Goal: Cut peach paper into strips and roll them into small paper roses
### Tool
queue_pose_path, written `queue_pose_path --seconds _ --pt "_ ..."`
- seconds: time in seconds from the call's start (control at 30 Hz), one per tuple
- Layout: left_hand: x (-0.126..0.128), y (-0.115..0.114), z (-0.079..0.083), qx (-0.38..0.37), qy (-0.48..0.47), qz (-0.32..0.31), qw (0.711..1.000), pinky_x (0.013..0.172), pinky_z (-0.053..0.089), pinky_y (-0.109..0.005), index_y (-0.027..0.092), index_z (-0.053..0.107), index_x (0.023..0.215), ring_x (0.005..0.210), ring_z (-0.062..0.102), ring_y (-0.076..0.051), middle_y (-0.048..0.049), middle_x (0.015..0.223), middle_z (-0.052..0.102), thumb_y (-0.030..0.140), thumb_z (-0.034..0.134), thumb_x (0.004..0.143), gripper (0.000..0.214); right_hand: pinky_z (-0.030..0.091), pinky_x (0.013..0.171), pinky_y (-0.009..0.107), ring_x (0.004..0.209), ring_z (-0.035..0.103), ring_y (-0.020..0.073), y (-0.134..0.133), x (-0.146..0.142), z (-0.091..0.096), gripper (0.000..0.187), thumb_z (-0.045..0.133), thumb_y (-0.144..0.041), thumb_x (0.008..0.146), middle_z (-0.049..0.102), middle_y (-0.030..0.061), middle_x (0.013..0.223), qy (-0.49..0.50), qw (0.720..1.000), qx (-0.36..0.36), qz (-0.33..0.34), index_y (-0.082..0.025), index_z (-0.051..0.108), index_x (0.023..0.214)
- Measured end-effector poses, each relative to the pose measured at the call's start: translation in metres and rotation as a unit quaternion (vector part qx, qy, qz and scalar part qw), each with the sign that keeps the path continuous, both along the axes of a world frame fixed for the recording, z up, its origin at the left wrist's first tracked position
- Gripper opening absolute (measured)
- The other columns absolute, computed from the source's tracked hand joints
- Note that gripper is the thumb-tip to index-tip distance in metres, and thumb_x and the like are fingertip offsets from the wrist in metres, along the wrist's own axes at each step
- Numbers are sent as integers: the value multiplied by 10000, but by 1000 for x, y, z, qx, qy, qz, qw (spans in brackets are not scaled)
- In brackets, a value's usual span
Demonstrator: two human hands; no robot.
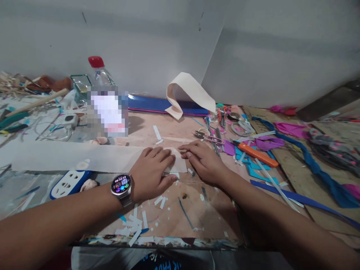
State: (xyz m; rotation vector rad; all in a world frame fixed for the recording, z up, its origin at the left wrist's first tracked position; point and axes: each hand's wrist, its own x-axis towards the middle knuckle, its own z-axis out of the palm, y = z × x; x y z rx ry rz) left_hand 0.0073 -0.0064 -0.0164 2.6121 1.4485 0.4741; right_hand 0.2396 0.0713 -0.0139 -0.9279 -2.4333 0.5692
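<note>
A long, pale strip [107, 155] of paper or stiff cloth lies across the work table. My left hand [154, 168] rests palm down over its right part, fingers spread and thumb pointing right, with a smartwatch on the wrist. At the strip's right end, my right hand [206, 161] has its fingers stretched leftward, the tips touching or just above the strip. No object shows between those fingers. Behind the hands stands a curled cream strip [191, 86], bent into a loop.
A lit phone [109, 112], blurred out, leans by a red-capped bottle [96, 62]. A power strip [70, 183] sits under the left forearm. To the right lie an orange cutter [258, 154], snips [208, 137] and coloured ribbon scraps. Small white paper pieces [135, 223] litter the front.
</note>
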Motion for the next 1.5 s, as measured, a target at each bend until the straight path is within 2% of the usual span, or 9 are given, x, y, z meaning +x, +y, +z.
queue_pose_path --seconds 0.2,0.33,0.47,0.57,0.67,0.77,1.03,1.2,1.5 --pt "0 0 0 0 -5 1 1000 1102 373 -542 221 559 1346 1326 494 -323 -93 1461 577 548 479 990 490 458 1016 480 1145 587 261 -1 -1 0 342 463 -243 1039 723 90 1228 -20 997 10 68 -241 639 1333" --pt "0 0 0 1 -3 5 1000 1108 370 -545 218 548 1369 1329 494 -323 -93 1477 571 551 478 991 509 362 1115 560 1312 529 286 -1 1 -3 337 477 -283 1046 682 47 1373 -71 995 12 67 -302 641 1341" --pt "0 0 -1 3 -1 3 1000 1113 365 -547 222 547 1378 1330 497 -327 -92 1480 572 543 489 986 510 340 1114 590 1360 506 311 -1 0 -5 365 505 -281 1035 664 51 1415 -92 994 20 58 -310 620 1380" --pt "0 0 -1 5 -3 2 1000 1116 362 -547 224 555 1367 1340 491 -327 -90 1484 569 541 493 984 501 356 1086 569 1325 540 311 -1 0 -4 334 530 -246 1015 703 53 1356 -88 995 35 45 -295 664 1317" --pt "0 -1 -1 3 -3 3 1000 1112 364 -546 223 556 1362 1346 486 -323 -88 1484 568 542 487 987 497 373 1027 541 1249 586 312 -1 0 -2 254 543 -218 994 775 54 1165 -80 995 56 18 -273 736 1150" --pt "0 -1 0 2 -4 4 1000 1107 363 -544 224 560 1355 1348 484 -320 -88 1483 568 535 487 990 485 377 981 516 1166 620 303 -2 0 0 222 571 -222 978 785 63 1045 -69 995 74 -2 -264 755 1094" --pt "0 -1 -1 0 -5 5 1000 1112 364 -544 233 549 1366 1359 478 -325 -84 1479 570 535 506 982 490 421 945 466 995 644 267 8 2 -6 132 655 -193 932 785 54 1006 -60 993 89 -42 -230 746 1020" --pt "0 -1 -2 4 -5 6 1000 1116 364 -552 234 537 1383 1364 472 -327 -83 1488 565 535 505 984 501 439 907 435 922 648 248 12 4 -10 93 690 -258 931 784 55 959 -45 995 77 -39 -223 740 1001" --pt "0 -1 -2 5 -4 6 1000 1113 372 -552 245 542 1369 1363 477 -323 -78 1492 563 535 502 985 483 462 935 462 1000 631 269 9 0 -9 134 690 -273 930 788 59 1001 -21 998 61 -26 -232 759 1038"
